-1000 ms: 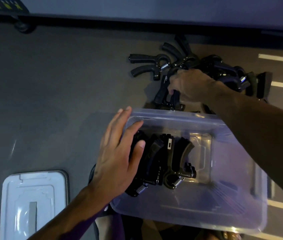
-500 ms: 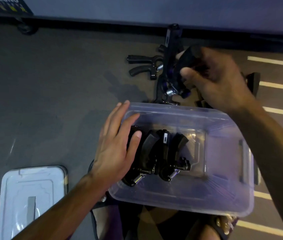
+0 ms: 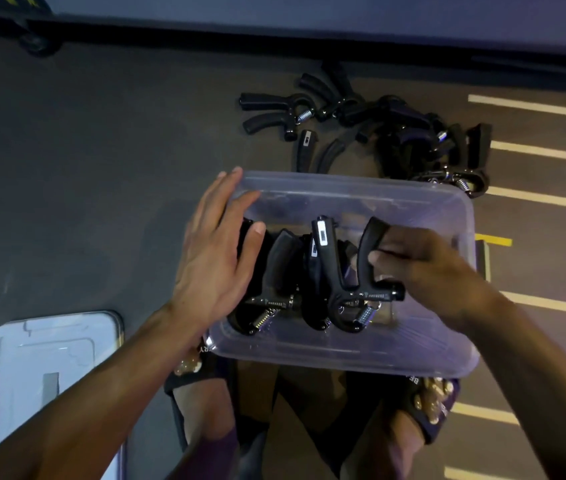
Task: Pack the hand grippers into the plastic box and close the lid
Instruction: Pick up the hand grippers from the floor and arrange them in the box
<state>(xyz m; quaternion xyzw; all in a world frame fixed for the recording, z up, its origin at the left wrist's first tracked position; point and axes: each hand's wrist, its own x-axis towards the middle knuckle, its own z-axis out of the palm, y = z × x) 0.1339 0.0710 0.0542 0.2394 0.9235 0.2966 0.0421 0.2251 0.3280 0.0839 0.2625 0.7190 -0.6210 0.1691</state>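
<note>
A clear plastic box (image 3: 350, 355) sits on the dark floor (image 3: 84, 185) just ahead of the person's sandalled feet (image 3: 205, 403), its long axis running left to right across the view and its open top facing up. Inside, toward its left half, several black hand grippers (image 3: 285, 271) stand packed side by side, their handles pointing away from the person and their spring ends nearest the near wall. The left hand (image 3: 219, 258) lies flat with fingers spread and extended, palm over the box's left rim, fingertips at the far left corner and thumb against the leftmost packed gripper. The right hand (image 3: 426, 271) is inside the box, fingers curled around the right handle of one gripper (image 3: 343, 271), which stands with its long axis running near to far, handles away and coil spring near. Beyond the far wall of the box, a loose pile of grippers (image 3: 395, 133) lies on the floor, pointing in mixed directions. The white lid (image 3: 49, 368) lies flat on the floor to the left, well apart from the box.
</note>
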